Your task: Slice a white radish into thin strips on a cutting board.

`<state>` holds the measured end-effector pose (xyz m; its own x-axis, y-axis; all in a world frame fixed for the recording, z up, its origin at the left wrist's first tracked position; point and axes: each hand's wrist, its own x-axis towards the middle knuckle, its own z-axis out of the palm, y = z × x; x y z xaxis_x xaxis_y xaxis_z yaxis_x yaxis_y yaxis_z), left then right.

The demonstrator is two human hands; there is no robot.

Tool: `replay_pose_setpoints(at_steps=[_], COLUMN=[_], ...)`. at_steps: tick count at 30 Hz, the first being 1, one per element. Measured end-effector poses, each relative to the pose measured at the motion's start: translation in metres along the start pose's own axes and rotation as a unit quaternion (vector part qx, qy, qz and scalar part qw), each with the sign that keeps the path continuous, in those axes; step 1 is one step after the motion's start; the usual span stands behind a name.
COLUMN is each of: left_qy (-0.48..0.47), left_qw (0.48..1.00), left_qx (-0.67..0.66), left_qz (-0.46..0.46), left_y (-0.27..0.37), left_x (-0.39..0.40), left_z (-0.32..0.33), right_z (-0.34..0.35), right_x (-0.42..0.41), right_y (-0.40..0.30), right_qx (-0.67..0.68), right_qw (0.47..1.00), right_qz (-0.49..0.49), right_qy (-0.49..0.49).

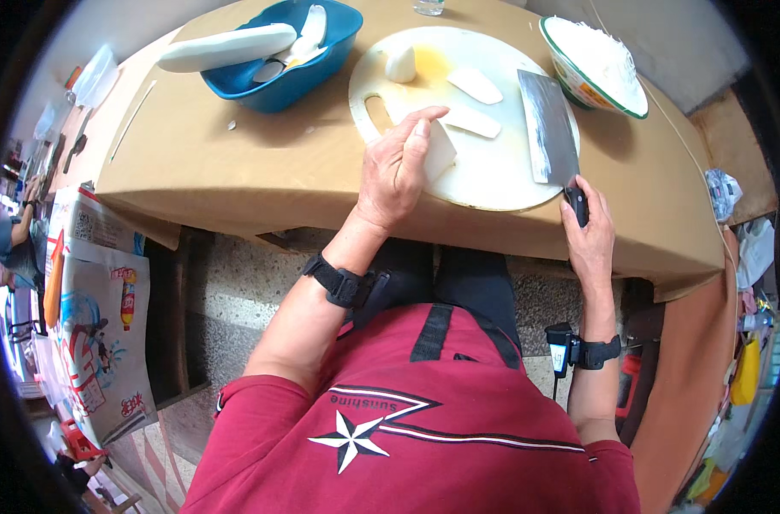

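My left hand (399, 170) grips a thick white piece of radish-like vegetable (439, 154) at the near left of the round white cutting board (493, 183). In my right hand (589, 225) is the black handle of a cleaver (547, 125), whose broad blade lies over the board's right side. Between them on the board are two flat white slices (475, 86) (472, 122), and a rounded white end piece (401, 65) stands farther back on a yellow stain. How firmly the right fingers close is partly hidden, but they wrap the handle.
Left of the board, a blue plastic basin (287, 87) holds a long peeled white vegetable (229, 48) and smaller pieces. A patterned bowl (589, 80) heaped with white shreds stands at the right. A clear container (429, 6) is at the back. A person's arm (25, 221) shows far left.
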<state>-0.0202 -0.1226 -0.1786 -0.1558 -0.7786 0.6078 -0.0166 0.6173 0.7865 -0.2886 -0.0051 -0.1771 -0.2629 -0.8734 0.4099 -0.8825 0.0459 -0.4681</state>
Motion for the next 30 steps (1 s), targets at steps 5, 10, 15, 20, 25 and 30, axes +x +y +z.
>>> replay_pose_setpoints(at_steps=[5,10,15,20,25,30], left_qy=[-0.01,-0.008,-0.039,-0.054,-0.004,-0.02], left_qw=[1.0,1.0,0.997,0.994,0.993,0.969], left_qx=[0.016,0.006,0.013,0.059,0.099,0.244], left_qz=[-0.017,-0.011,-0.061,-0.073,-0.072,-0.016], left_y=[0.0,-0.001,0.001,-0.001,0.004,0.006], left_x=[0.0,0.0,0.0,-0.003,-0.004,0.001], left_z=[-0.002,-0.002,-0.003,-0.003,0.002,0.005], right_z=[0.003,0.003,0.004,0.005,0.001,-0.005], right_x=[-0.001,-0.001,-0.002,-0.003,-0.003,-0.004], right_y=[0.004,0.001,0.006,0.005,0.001,-0.003], right_qx=[0.004,0.011,0.025,0.01,0.012,0.029], right_qw=[1.0,1.0,1.0,1.0,1.0,0.999], right_qz=[-0.005,0.008,0.006,0.003,0.008,0.001], right_qy=[0.0,0.001,0.0,0.007,-0.006,-0.036])
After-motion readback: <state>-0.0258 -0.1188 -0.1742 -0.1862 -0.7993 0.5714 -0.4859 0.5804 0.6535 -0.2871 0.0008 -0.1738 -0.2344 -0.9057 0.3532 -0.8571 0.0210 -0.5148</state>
